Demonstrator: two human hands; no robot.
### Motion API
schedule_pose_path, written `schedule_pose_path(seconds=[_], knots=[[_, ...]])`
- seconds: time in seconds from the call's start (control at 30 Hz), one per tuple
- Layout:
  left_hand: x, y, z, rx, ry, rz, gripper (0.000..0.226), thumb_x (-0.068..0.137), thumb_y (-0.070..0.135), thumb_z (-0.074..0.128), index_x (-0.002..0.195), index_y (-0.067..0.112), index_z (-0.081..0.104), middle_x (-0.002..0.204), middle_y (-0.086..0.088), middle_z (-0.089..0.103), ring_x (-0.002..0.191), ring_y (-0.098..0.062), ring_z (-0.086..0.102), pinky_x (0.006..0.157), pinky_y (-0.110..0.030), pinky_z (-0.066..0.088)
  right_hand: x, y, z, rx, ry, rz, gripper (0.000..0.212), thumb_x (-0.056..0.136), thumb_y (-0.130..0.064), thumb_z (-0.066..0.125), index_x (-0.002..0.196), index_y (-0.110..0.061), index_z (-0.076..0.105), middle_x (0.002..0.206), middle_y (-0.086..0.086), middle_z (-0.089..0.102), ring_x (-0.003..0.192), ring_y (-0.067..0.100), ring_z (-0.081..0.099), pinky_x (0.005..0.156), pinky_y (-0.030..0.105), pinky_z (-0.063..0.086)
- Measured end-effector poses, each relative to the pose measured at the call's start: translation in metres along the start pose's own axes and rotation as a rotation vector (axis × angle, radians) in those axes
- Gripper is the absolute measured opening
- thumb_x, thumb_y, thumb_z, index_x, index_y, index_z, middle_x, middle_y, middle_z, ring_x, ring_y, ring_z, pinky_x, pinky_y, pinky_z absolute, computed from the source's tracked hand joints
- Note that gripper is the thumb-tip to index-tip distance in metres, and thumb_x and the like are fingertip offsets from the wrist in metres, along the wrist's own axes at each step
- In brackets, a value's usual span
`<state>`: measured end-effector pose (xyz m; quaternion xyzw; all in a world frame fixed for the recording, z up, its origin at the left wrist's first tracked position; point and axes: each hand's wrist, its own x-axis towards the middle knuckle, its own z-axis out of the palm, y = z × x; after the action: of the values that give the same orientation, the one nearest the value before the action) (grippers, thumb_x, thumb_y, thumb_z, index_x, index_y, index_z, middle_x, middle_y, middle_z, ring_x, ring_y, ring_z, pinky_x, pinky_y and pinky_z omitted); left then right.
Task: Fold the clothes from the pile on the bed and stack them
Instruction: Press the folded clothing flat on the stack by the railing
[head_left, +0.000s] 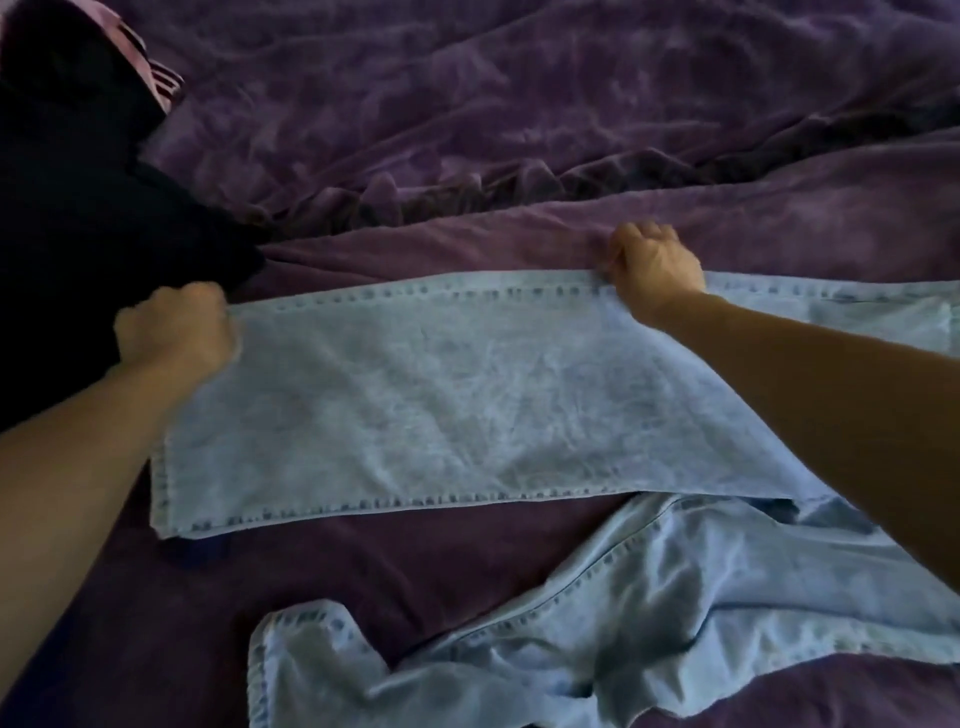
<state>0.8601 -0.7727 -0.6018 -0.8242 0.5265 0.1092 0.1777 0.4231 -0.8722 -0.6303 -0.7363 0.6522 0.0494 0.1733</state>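
Note:
A pair of light blue jeans (457, 400) lies across the purple bed. One leg is stretched flat from left to right in the middle of the view. The other leg lies crumpled nearer to me at the bottom right. My left hand (176, 327) grips the hem corner of the flat leg at its far left. My right hand (652, 267) grips the far seam of the same leg, right of centre. Both forearms reach over the fabric.
A dark pile of black clothes (78, 208) sits at the left, touching the area by my left hand, with a pink striped piece (156, 73) behind it. The rumpled purple bedspread (519, 104) covers the far side of the bed.

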Motion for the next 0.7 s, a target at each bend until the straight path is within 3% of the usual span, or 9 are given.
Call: schedule_pose_path(seconds=[0.13, 0.23, 0.3, 0.37, 0.43, 0.57, 0.7], knots=[[0.02, -0.022, 0.042, -0.082, 0.006, -0.184, 0.023, 0.089, 0.03, 0.059, 0.103, 0.012, 0.063, 0.107, -0.027, 0.061, 0.102, -0.046, 0.056, 0.094, -0.05, 0.039, -0.001, 0.013, 0.051, -0.141, 0.095, 0.01, 0.035, 0.098, -0.033, 0.045, 0.122, -0.008, 0.051, 0.125, 0.023, 0.046, 0.116, 0.041, 0.041, 0.092, 0.052, 0.034], [0.014, -0.033, 0.047, -0.285, 0.093, -0.318, 0.042, 0.083, 0.042, 0.065, 0.109, 0.01, 0.059, 0.114, -0.026, 0.059, 0.106, -0.047, 0.055, 0.088, -0.053, 0.048, 0.001, 0.008, 0.052, -0.175, 0.09, 0.017, 0.035, 0.098, -0.032, 0.042, 0.124, -0.009, 0.049, 0.127, 0.023, 0.045, 0.118, 0.04, 0.04, 0.095, 0.053, 0.032], [-0.006, -0.039, 0.042, -0.432, 0.162, -0.399, 0.049, 0.084, 0.041, 0.064, 0.119, 0.009, 0.051, 0.119, -0.027, 0.057, 0.109, -0.047, 0.054, 0.086, -0.053, 0.047, -0.005, -0.005, 0.04, -0.124, 0.101, 0.017, 0.037, 0.096, -0.03, 0.044, 0.13, -0.012, 0.046, 0.138, 0.021, 0.041, 0.13, 0.039, 0.033, 0.101, 0.054, 0.029], [-0.036, -0.044, 0.039, -0.595, 0.166, -0.492, 0.059, 0.087, 0.044, 0.06, 0.131, 0.01, 0.04, 0.122, -0.027, 0.056, 0.109, -0.047, 0.055, 0.086, -0.052, 0.046, -0.023, -0.03, 0.031, -0.068, 0.154, -0.1, 0.044, 0.094, -0.028, 0.049, 0.136, -0.015, 0.042, 0.149, 0.02, 0.033, 0.14, 0.037, 0.025, 0.105, 0.055, 0.025], [-0.072, -0.046, 0.045, -0.666, 0.108, -0.544, 0.07, 0.088, 0.048, 0.058, 0.141, 0.013, 0.029, 0.125, -0.025, 0.056, 0.109, -0.045, 0.056, 0.086, -0.051, 0.046, -0.054, -0.067, 0.035, -0.068, 0.184, -0.34, 0.05, 0.092, -0.032, 0.048, 0.139, -0.017, 0.042, 0.152, 0.021, 0.032, 0.141, 0.038, 0.028, 0.105, 0.057, 0.028], [-0.133, -0.043, 0.071, -0.576, 0.028, -0.415, 0.069, 0.092, 0.037, 0.056, 0.149, 0.016, 0.023, 0.126, -0.023, 0.057, 0.107, -0.045, 0.057, 0.083, -0.051, 0.047, -0.114, -0.141, 0.078, -0.152, 0.08, -0.67, 0.054, 0.094, -0.046, 0.04, 0.143, -0.023, 0.045, 0.153, 0.017, 0.033, 0.141, 0.037, 0.031, 0.108, 0.059, 0.03], [-0.137, -0.066, 0.089, -0.39, 0.141, -0.103, 0.053, 0.096, 0.023, 0.053, 0.146, 0.02, 0.034, 0.11, -0.018, 0.06, 0.086, -0.045, 0.061, 0.065, -0.048, 0.046, -0.13, -0.176, 0.114, -0.327, -0.142, -0.617, 0.064, 0.094, -0.055, 0.023, 0.15, -0.025, 0.033, 0.159, 0.014, 0.02, 0.146, 0.036, 0.016, 0.113, 0.061, 0.018]])
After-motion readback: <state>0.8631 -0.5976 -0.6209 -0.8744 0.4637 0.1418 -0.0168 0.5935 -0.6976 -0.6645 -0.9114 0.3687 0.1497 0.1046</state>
